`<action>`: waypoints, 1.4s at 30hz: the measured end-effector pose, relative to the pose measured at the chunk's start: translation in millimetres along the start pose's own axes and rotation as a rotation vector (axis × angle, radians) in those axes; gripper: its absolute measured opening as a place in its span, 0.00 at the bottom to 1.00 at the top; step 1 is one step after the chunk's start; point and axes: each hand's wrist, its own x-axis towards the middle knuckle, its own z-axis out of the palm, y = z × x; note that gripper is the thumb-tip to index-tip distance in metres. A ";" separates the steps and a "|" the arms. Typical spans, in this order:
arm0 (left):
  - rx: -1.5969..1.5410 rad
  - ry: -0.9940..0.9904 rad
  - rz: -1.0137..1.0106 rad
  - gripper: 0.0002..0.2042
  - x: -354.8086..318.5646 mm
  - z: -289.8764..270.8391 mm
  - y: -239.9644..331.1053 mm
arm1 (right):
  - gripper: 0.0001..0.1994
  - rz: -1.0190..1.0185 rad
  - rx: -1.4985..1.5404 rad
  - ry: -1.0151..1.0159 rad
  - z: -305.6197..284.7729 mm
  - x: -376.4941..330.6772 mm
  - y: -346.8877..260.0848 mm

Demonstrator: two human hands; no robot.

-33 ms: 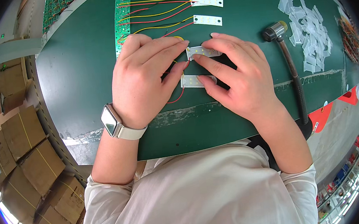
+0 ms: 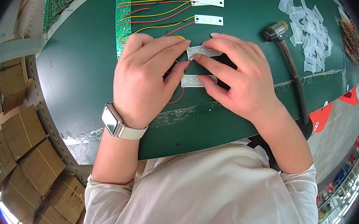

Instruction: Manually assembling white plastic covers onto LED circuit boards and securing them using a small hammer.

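head view: hammer between right hand and translucent pieces

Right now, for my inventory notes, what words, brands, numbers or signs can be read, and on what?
None can be read.
Circuit board: any print too small.
LED strips: any print too small.
Cardboard boxes: marks too small and blurred.
Watch: screen washed out by glare.
White label, right: too small.

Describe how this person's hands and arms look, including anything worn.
The left hand and right hand are ungloved. A rectangular smartwatch with a pale band sits on the left wrist only. Loose off-white shirt sleeves end near the elbows.
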 end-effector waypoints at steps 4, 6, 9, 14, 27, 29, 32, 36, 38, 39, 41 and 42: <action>-0.012 -0.004 0.017 0.19 1.5 3.2 1.9 | 0.14 -0.008 0.009 -0.017 -0.5 0.2 1.5; 0.000 -0.010 0.028 0.20 1.9 2.2 1.1 | 0.14 -0.011 0.023 -0.016 0.3 1.0 0.5; -0.018 -0.022 0.030 0.21 2.0 2.3 -0.9 | 0.13 -0.008 0.058 -0.011 2.9 1.5 3.2; -0.030 -0.063 0.048 0.21 3.0 -3.5 -5.0 | 0.08 0.017 0.135 0.028 7.9 -0.7 12.4; -0.014 -0.066 0.029 0.20 5.0 0.7 -4.4 | 0.10 0.102 0.209 -0.034 1.0 5.5 11.5; 0.006 -0.035 0.022 0.21 3.8 3.3 -4.2 | 0.09 0.114 0.233 -0.038 1.7 7.8 11.2; 0.079 -0.023 0.040 0.21 4.3 3.1 -0.7 | 0.08 0.129 0.251 -0.062 -0.4 10.7 14.9; 0.109 0.005 0.031 0.21 2.1 3.0 -1.8 | 0.08 0.121 0.302 -0.123 -4.2 17.3 21.8; 0.108 0.000 0.022 0.21 2.1 2.5 -2.6 | 0.08 0.109 0.300 -0.145 -7.4 20.1 22.7; 0.109 0.008 0.015 0.21 2.0 2.4 -2.5 | 0.08 0.097 0.280 -0.153 -9.0 21.2 22.7; 0.116 0.001 0.020 0.22 1.9 1.3 -2.1 | 0.09 0.076 0.263 -0.164 -10.0 26.0 22.1; 0.120 0.007 0.013 0.22 1.3 0.9 -2.9 | 0.10 0.017 0.199 -0.160 -10.0 29.4 21.6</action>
